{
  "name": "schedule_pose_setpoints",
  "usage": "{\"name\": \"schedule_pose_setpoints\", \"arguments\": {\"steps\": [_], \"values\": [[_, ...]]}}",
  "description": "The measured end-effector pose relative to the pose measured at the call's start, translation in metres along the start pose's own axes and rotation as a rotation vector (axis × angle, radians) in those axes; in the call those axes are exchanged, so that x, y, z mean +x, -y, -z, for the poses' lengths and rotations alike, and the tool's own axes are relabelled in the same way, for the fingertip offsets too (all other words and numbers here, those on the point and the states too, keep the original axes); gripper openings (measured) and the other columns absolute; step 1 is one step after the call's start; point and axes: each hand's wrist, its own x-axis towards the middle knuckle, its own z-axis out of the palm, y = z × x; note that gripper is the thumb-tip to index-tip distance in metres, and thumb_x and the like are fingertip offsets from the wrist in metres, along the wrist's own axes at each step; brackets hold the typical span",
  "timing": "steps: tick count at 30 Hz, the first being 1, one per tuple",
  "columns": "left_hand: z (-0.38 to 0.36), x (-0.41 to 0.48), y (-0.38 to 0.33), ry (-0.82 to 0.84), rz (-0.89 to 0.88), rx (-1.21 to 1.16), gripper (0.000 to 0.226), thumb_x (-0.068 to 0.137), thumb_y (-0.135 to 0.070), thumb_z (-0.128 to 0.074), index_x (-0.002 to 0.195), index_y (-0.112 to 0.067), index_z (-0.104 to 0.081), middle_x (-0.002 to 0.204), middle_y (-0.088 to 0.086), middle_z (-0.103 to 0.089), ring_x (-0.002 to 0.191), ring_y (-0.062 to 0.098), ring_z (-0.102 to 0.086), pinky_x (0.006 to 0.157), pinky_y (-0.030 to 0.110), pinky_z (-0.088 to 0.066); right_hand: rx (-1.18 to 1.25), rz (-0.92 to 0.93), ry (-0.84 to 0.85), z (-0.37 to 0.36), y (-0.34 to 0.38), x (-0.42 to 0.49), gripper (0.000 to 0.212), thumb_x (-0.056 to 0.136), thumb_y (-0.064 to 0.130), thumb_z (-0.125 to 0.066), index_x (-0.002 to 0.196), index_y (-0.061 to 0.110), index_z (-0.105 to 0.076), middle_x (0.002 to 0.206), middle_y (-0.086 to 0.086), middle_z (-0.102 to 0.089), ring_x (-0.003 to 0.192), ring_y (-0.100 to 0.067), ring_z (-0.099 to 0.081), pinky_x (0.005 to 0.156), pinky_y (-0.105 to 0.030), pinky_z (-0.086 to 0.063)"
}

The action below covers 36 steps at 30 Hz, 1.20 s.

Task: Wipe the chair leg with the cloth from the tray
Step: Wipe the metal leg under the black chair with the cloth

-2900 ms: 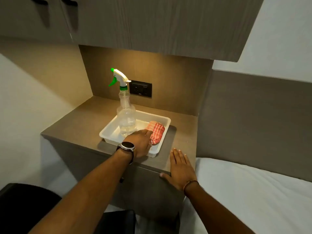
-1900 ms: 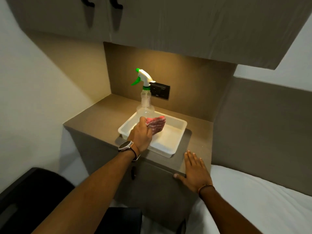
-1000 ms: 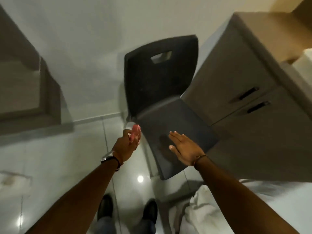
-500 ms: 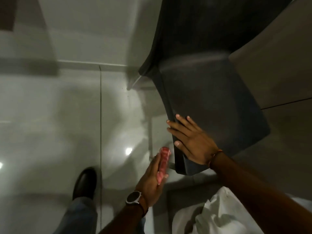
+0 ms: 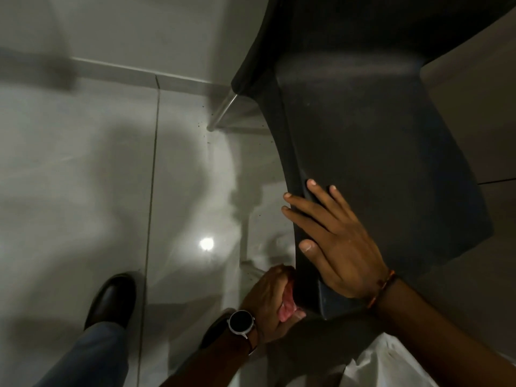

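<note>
The left hand (image 5: pixel 268 303), clutching the cloth (image 5: pixel 287 304), is now dipping under the chair (image 5: pixel 377 163) toward a hidden leg while the right hand (image 5: pixel 335 247) is lying flat and open on the seat edge.

Right hand (image 5: pixel 339 247) on chair (image 5: pixel 377 169); cloth (image 5: pixel 287 305) beneath

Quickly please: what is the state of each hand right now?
Left hand: closed on the pink cloth, below the chair seat.
Right hand: open, flat on the seat edge.

Pink cloth (image 5: pixel 287 305) lying bunched under the dark chair seat's (image 5: pixel 377 163) front corner, metal chair leg (image 5: pixel 223 111) slanting to the floor farther back
</note>
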Motion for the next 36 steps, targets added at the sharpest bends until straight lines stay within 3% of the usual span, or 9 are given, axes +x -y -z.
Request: {"name": "schedule_pose_setpoints", "arguments": {"steps": [4,11,16,20,22,25,29,33,36], "values": [[-0.009,0.004,0.058,0.097,0.093,0.040,0.055,0.096,-0.061,-0.059,0.137,-0.025,-0.050,0.126,-0.012,-0.053,0.105,-0.006,-0.049,0.093,0.004,-0.040,0.009,-0.005,-0.014,0.001,0.003,-0.001,0.063,0.110,0.045,-0.018,0.153,0.013,-0.052,0.167,0.000,-0.041,0.164,-0.026,-0.016,0.134,-0.050,-0.008],[-0.013,0.011,0.141,0.166,0.228,-0.003,0.056,0.095,-0.048,-0.064,0.139,-0.066,-0.034,0.142,-0.018,-0.054,0.126,-0.005,-0.059,0.109,0.016,-0.051,0.026,0.010,-0.039,-0.002,0.000,-0.001,0.063,0.111,0.046,-0.018,0.152,0.014,-0.053,0.166,0.002,-0.043,0.164,-0.026,-0.018,0.132,-0.055,-0.016],[-0.024,0.008,0.157,0.059,0.255,-0.046,0.014,0.104,-0.045,-0.055,0.112,-0.041,-0.065,0.103,0.011,-0.065,0.068,0.010,-0.062,0.063,0.025,-0.059,0.039,0.020,-0.055,-0.002,-0.001,-0.002,0.064,0.110,0.046,-0.017,0.152,0.013,-0.053,0.166,0.003,-0.043,0.164,-0.025,-0.019,0.132,-0.056,-0.017],[-0.027,-0.004,0.109,-0.052,0.217,-0.268,0.051,0.095,-0.016,-0.071,0.141,-0.027,-0.052,0.139,-0.005,-0.058,0.129,0.013,-0.063,0.105,0.027,-0.057,0.059,0.016,-0.061,-0.003,-0.002,-0.001,0.059,0.109,0.044,-0.025,0.153,0.014,-0.052,0.167,0.003,-0.043,0.164,-0.024,-0.018,0.133,-0.053,-0.015],[-0.024,-0.010,0.063,-0.029,0.193,-0.430,0.066,0.096,-0.023,-0.071,0.152,-0.034,-0.037,0.149,-0.013,-0.052,0.141,0.011,-0.054,0.114,0.020,-0.047,0.061,0.025,-0.067,-0.003,-0.001,-0.002,0.056,0.107,0.039,-0.032,0.153,0.014,-0.052,0.167,0.004,-0.043,0.164,-0.024,-0.018,0.133,-0.052,-0.014],[-0.036,-0.012,0.008,-0.169,0.166,-0.278,0.072,0.093,-0.057,-0.068,0.154,-0.042,-0.031,0.149,-0.033,-0.043,0.138,-0.005,-0.050,0.113,0.008,-0.038,0.056,0.026,-0.066,-0.003,-0.002,-0.002,0.055,0.106,0.037,-0.034,0.153,0.014,-0.052,0.166,0.003,-0.044,0.164,-0.024,-0.019,0.132,-0.055,-0.016],[-0.046,-0.020,-0.007,-0.128,0.265,-0.325,0.092,0.088,-0.058,-0.071,0.161,-0.027,-0.024,0.143,-0.002,-0.054,0.124,0.001,-0.057,0.106,0.015,-0.045,0.049,0.021,-0.071,-0.003,-0.002,-0.002,0.056,0.106,0.038,-0.032,0.153,0.014,-0.052,0.166,0.002,-0.044,0.164,-0.023,-0.017,0.132,-0.055,-0.017],[-0.028,0.005,0.023,-0.113,0.188,-0.120,0.042,0.089,-0.057,-0.066,0.124,-0.064,-0.043,0.124,-0.026,-0.060,0.110,-0.005,-0.064,0.092,0.011,-0.053,0.046,0.017,-0.064,-0.005,-0.002,-0.002,0.056,0.107,0.039,-0.031,0.153,0.013,-0.051,0.166,0.001,-0.044,0.164,-0.023,-0.017,0.133,-0.054,-0.015],[-0.026,0.007,0.068,-0.038,0.196,-0.034,0.032,0.095,-0.053,-0.062,0.120,-0.062,-0.043,0.117,-0.029,-0.059,0.100,-0.006,-0.065,0.083,0.010,-0.057,0.047,0.009,-0.067,-0.004,0.000,-0.002,0.058,0.107,0.040,-0.030,0.153,0.012,-0.051,0.166,-0.001,-0.044,0.164,-0.024,-0.018,0.134,-0.051,-0.013]]}}
